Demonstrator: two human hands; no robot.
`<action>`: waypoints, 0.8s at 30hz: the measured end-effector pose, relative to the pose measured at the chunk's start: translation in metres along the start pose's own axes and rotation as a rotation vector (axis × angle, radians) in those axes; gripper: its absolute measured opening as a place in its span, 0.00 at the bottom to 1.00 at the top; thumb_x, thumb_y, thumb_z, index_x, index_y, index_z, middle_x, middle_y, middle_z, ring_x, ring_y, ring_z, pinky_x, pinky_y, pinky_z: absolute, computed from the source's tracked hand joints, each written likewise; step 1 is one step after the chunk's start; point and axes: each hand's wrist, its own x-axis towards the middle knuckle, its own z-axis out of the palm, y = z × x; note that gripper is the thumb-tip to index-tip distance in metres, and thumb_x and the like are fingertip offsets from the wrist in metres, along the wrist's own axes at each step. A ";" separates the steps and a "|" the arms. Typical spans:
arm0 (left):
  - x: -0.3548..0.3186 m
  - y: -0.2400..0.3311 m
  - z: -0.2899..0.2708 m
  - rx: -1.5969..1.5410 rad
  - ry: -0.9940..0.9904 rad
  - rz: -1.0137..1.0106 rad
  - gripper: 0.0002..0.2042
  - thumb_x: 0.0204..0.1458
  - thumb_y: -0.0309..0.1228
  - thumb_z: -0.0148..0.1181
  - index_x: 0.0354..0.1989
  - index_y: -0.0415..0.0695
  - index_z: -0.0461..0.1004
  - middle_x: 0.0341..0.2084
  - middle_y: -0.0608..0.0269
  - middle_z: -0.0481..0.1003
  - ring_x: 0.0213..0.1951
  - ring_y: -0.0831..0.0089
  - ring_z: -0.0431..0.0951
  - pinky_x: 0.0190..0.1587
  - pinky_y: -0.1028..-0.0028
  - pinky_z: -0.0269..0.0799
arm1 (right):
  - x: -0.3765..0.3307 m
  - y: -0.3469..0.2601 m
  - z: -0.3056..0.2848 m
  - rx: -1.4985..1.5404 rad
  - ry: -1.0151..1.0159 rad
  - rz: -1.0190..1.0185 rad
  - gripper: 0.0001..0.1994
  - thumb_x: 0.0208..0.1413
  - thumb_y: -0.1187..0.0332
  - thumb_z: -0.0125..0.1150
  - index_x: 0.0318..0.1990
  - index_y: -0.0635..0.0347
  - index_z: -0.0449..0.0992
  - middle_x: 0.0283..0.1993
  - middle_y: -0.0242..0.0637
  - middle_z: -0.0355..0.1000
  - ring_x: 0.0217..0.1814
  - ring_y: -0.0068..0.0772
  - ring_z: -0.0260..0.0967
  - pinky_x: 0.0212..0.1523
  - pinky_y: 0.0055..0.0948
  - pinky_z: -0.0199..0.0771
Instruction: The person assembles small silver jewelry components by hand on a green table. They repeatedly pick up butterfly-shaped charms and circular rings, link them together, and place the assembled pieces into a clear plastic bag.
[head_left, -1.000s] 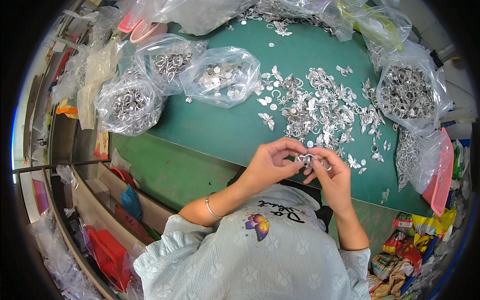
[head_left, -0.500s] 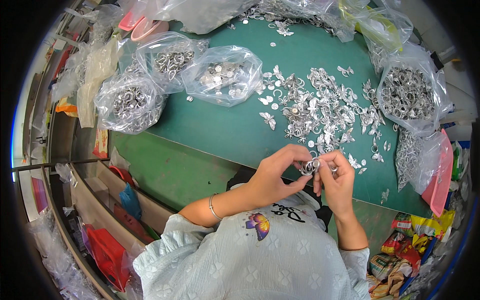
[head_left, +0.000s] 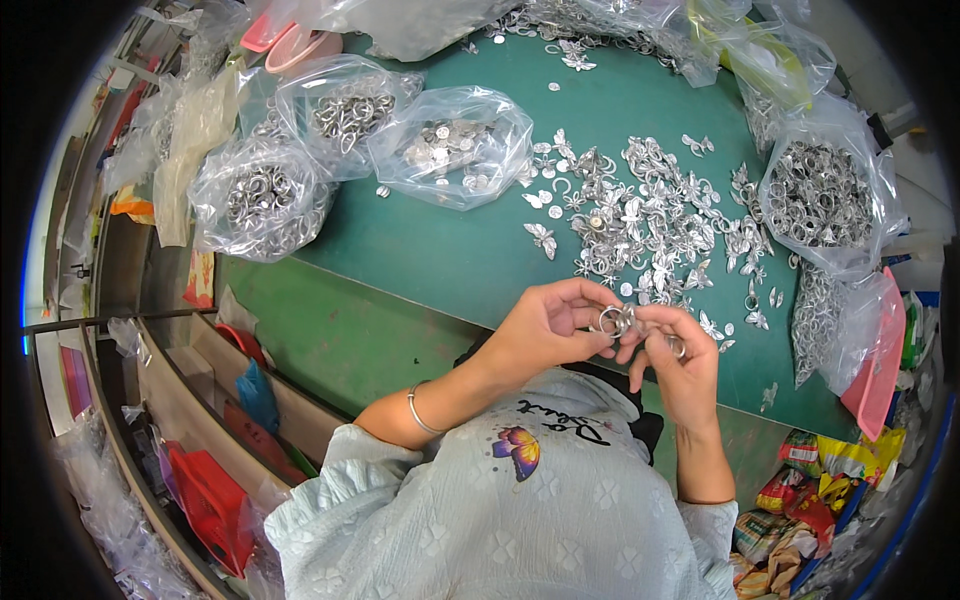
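Note:
Between my two hands, just over the table's near edge, are silver metal rings [head_left: 613,320]. My left hand [head_left: 560,322] pinches one ring between thumb and fingers. My right hand [head_left: 680,355] is closed beside it, with another ring [head_left: 676,347] showing at its fingers; what its fingertips pinch is too small to make out. Right beyond my hands lies a loose pile of silver charms and rings [head_left: 650,215], many butterfly-shaped. A single butterfly piece [head_left: 541,240] lies to the pile's left.
Clear plastic bags of rings [head_left: 262,200] and flat discs [head_left: 450,150] stand at the left of the green table [head_left: 450,255]. Another bag of rings [head_left: 820,190] and a pink basket [head_left: 875,360] are at the right edge. Drawers with a red basket [head_left: 205,500] are lower left.
My hands have moved slightly apart. The ring in my left hand has turned to show its round opening, and my right hand has shifted a little right and down.

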 end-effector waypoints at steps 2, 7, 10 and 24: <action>-0.002 0.006 -0.004 0.000 -0.048 -0.085 0.14 0.45 0.18 0.53 0.43 0.33 0.66 0.35 0.58 0.72 0.37 0.75 0.72 0.38 0.77 0.71 | -0.001 0.000 -0.003 -0.194 -0.035 -0.142 0.07 0.51 0.80 0.49 0.38 0.69 0.68 0.30 0.41 0.69 0.26 0.25 0.67 0.19 0.17 0.67; -0.003 0.001 0.000 0.054 -0.061 -0.100 0.14 0.47 0.19 0.51 0.45 0.32 0.65 0.35 0.58 0.72 0.36 0.76 0.72 0.35 0.76 0.71 | 0.007 0.003 -0.003 -0.844 0.058 -0.691 0.01 0.48 0.80 0.53 0.29 0.68 0.68 0.26 0.43 0.68 0.23 0.29 0.65 0.21 0.22 0.64; -0.005 0.003 0.009 0.146 -0.012 0.001 0.13 0.49 0.19 0.50 0.44 0.32 0.66 0.36 0.59 0.72 0.36 0.77 0.72 0.35 0.77 0.71 | 0.005 0.004 0.002 -0.787 0.122 -0.497 0.02 0.47 0.80 0.54 0.27 0.66 0.67 0.23 0.40 0.66 0.19 0.31 0.63 0.19 0.26 0.63; 0.000 0.013 -0.003 0.101 0.156 0.138 0.11 0.52 0.21 0.47 0.43 0.32 0.67 0.37 0.54 0.71 0.37 0.75 0.72 0.41 0.76 0.72 | 0.014 -0.006 -0.010 -0.502 0.072 -0.093 0.07 0.53 0.75 0.51 0.25 0.63 0.64 0.27 0.39 0.68 0.22 0.26 0.67 0.14 0.19 0.64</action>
